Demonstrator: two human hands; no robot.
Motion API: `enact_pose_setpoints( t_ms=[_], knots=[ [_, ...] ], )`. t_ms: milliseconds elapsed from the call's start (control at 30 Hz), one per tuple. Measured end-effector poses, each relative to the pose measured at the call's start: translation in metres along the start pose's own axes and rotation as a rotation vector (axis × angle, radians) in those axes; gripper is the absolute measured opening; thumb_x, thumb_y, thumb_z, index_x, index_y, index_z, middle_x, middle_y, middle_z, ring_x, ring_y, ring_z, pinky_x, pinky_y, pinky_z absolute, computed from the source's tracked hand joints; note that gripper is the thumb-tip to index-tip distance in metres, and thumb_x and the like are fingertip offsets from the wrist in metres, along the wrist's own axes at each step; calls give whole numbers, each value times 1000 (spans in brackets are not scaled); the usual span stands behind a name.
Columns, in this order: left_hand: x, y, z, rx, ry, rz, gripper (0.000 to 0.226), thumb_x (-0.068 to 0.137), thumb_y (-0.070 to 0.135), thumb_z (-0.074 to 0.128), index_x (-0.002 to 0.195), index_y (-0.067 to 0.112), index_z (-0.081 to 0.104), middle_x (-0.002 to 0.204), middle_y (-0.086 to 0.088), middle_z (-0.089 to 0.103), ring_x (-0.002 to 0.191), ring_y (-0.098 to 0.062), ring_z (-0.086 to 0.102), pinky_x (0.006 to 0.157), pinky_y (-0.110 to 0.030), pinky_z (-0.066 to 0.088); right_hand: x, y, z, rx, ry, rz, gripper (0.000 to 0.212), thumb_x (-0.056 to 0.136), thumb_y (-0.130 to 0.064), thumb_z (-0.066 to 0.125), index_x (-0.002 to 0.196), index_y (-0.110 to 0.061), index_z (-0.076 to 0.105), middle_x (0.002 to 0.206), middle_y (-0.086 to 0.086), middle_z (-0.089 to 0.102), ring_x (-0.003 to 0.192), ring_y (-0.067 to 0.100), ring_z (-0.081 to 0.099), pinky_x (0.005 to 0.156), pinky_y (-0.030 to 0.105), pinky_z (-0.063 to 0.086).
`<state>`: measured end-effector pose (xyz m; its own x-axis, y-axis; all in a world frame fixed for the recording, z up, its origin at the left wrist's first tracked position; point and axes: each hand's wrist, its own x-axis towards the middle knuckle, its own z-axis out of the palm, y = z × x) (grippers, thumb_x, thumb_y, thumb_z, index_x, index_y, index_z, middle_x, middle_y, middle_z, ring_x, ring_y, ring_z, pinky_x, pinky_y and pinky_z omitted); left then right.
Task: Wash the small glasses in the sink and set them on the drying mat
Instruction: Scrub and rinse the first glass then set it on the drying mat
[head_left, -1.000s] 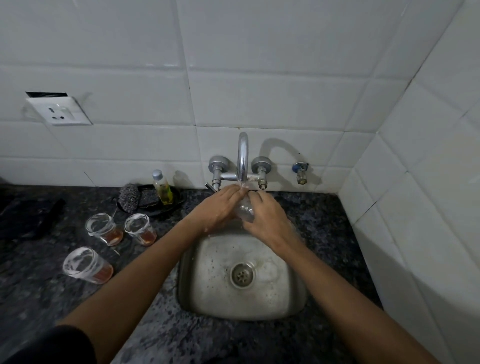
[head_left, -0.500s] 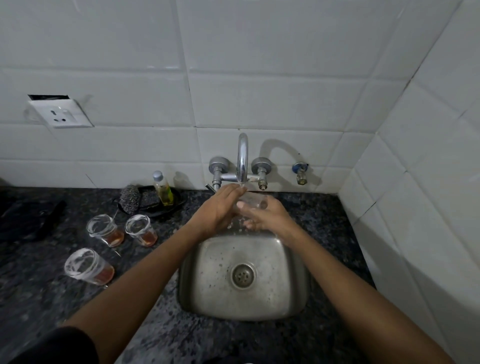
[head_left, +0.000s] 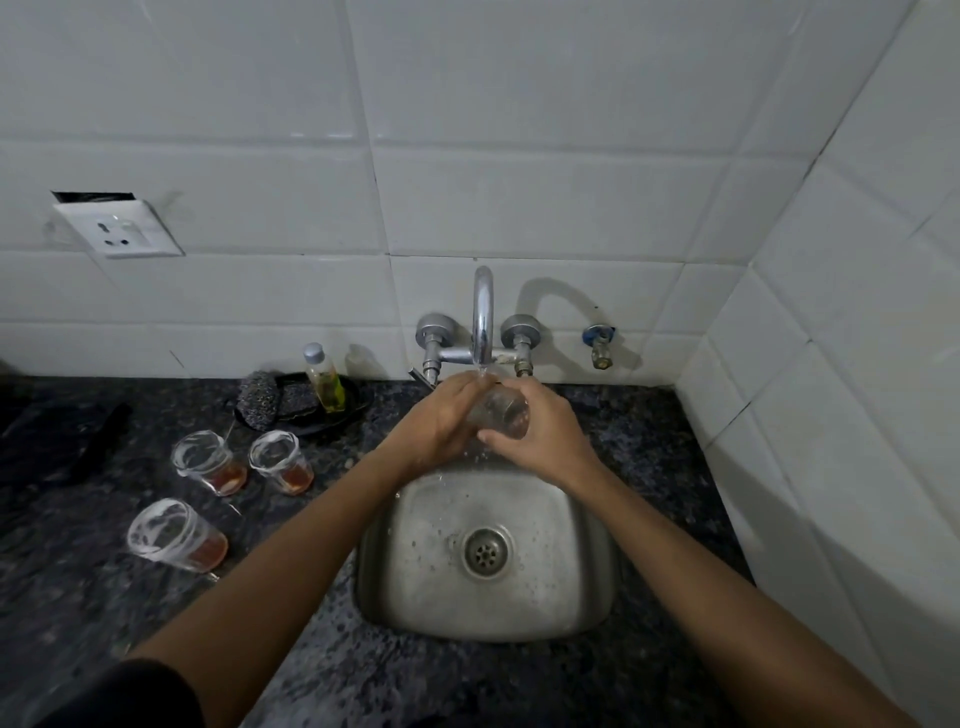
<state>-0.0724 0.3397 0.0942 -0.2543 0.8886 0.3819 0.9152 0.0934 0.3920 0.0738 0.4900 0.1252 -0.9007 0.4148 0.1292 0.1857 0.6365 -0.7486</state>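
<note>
A small clear glass (head_left: 500, 413) lies on its side under the running tap (head_left: 483, 312), above the back of the steel sink (head_left: 587, 587). My right hand (head_left: 540, 431) grips it with fingers curled round its body. My left hand (head_left: 441, 421) holds its other end, and water splashes down between the two hands. Three more small glasses with brown dregs stand on the dark counter to the left: one (head_left: 210, 462), a second (head_left: 283, 462) beside it, and a third (head_left: 174, 535) nearer to me. A dark cloth or mat (head_left: 62, 431) lies at the far left.
A black dish (head_left: 311, 415) behind the glasses carries a scrubber (head_left: 258, 400) and a small bottle of yellow liquid (head_left: 324, 384). A wall socket (head_left: 117, 228) sits on the tiles at left, a spare valve (head_left: 600, 345) right of the tap. A tiled side wall closes the right.
The glass has been turned in my hands from roughly upright to lying on its side under the stream. Both hands stayed at the tap. The counter glasses have not moved.
</note>
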Motion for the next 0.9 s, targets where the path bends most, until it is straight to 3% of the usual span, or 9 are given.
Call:
enact_pose_setpoints(
  t_ms=[133,200,267,400,467,533,700,833,900],
  knots=[
    [7,-2,-3,16,24,39,56,95,16,56,145,-7,48,136,-26,59,127,-37,55,112,-46,46,-4,7,8,-41,1,-64,80,76,-43,91,142,-19,52,134,-6,62,116,7,62,97,16,50],
    [6,-6,-1,16,66,42,51,98,12,62,143,-8,50,134,-25,60,125,-37,56,110,-47,47,-3,1,8,103,-36,62,79,74,-56,90,136,-24,54,124,-5,70,103,12,73,92,30,60],
    [4,-9,2,12,89,44,53,97,6,67,144,-9,48,136,-26,59,127,-39,56,111,-51,47,0,-3,4,118,-12,76,68,78,-47,90,132,-22,58,116,-5,73,96,10,74,88,30,62],
    [7,-6,-1,1,108,87,63,92,-1,72,147,-4,43,136,-25,58,128,-39,57,113,-48,46,0,0,4,-1,41,-113,72,79,-25,90,142,-20,55,134,-3,62,118,7,61,98,17,50],
    [9,-4,-4,2,112,62,56,93,-2,68,145,-4,49,136,-22,59,128,-35,56,112,-46,46,-1,0,5,61,42,-49,75,80,-34,91,144,-20,52,132,-8,63,115,4,63,96,13,50],
    [9,-3,-4,-8,112,45,51,95,2,67,144,-4,52,137,-20,60,129,-34,56,112,-44,46,1,-3,6,204,-23,97,74,81,-45,88,141,-19,53,123,-7,69,100,6,72,90,23,59],
    [9,-3,-7,-27,100,59,50,93,0,68,140,-5,52,132,-18,60,124,-33,57,111,-43,46,-1,-2,7,-16,59,-96,73,81,-27,88,144,-21,52,136,-3,58,122,10,59,102,27,53],
    [5,0,-4,-19,134,39,46,96,6,66,139,-5,54,135,-19,60,127,-34,57,113,-45,46,2,-5,4,148,-26,37,67,84,-42,86,139,-23,53,124,-8,67,101,5,70,82,19,60],
    [3,3,-2,-28,145,34,53,92,1,71,140,-6,53,137,-21,60,130,-35,56,115,-44,45,3,-3,4,99,26,55,67,82,-41,88,138,-23,56,124,-7,68,102,3,69,87,19,59]
  ],
)
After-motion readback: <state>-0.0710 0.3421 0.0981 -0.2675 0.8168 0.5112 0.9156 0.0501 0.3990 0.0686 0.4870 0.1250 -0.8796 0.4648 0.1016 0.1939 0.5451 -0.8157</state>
